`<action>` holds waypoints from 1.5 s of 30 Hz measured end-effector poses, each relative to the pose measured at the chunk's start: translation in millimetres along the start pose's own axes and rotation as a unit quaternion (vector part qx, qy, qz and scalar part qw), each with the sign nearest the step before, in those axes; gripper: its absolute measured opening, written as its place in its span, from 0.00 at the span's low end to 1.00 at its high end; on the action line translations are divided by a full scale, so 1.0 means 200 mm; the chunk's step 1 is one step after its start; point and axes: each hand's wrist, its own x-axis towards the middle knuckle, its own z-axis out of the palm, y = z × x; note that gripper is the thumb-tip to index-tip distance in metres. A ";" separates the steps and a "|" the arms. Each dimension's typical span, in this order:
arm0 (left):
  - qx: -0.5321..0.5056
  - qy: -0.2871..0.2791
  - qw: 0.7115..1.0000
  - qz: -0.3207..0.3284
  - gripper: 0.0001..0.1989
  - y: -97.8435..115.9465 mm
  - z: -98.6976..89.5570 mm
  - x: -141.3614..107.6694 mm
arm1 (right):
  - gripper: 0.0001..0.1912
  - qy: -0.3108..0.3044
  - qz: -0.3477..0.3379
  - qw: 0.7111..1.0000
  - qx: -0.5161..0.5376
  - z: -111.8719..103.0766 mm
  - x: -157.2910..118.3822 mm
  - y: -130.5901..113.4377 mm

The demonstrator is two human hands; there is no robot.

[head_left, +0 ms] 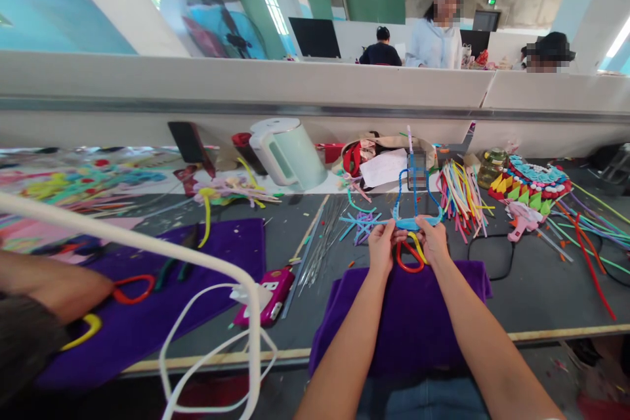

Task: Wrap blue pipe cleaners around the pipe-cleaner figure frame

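My left hand [382,244] and my right hand [433,240] are close together above the folded purple cloth [394,321]. Both have their fingers closed on a blue pipe-cleaner shape [406,223], whose bent stems stick up beyond them. Scissors with red and yellow handles [411,261] show just below and between the hands; their blades are hidden, and I cannot tell whether a finger touches them. Purple and blue pipe-cleaner pieces [363,226] lie left of my left hand. A fan of multicoloured pipe cleaners [462,200] lies beyond my right hand.
A pale green kettle [290,154] stands against the low partition [246,82]. Thin wires [319,249] and a magenta device [266,295] lie to the left. A white curved tube [197,246] crosses the left foreground, near a co-worker's arm [54,289].
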 end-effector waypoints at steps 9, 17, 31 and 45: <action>0.004 0.008 1.000 -0.001 0.17 -0.01 -0.02 0.01 | 0.14 0.006 0.006 1.000 -0.004 0.00 0.00 0.00; -0.014 -0.015 0.999 -0.027 0.16 0.01 -0.02 0.01 | 0.11 -0.030 0.039 0.998 0.025 0.00 0.00 -0.04; -0.031 -0.035 0.997 -0.065 0.13 0.03 -0.02 0.01 | 0.09 -0.155 0.077 0.985 -0.015 -0.02 -0.03 -0.11; -0.025 -0.035 0.998 -0.047 0.15 0.03 -0.03 0.01 | 0.12 -0.120 0.044 0.992 0.007 -0.03 -0.02 -0.13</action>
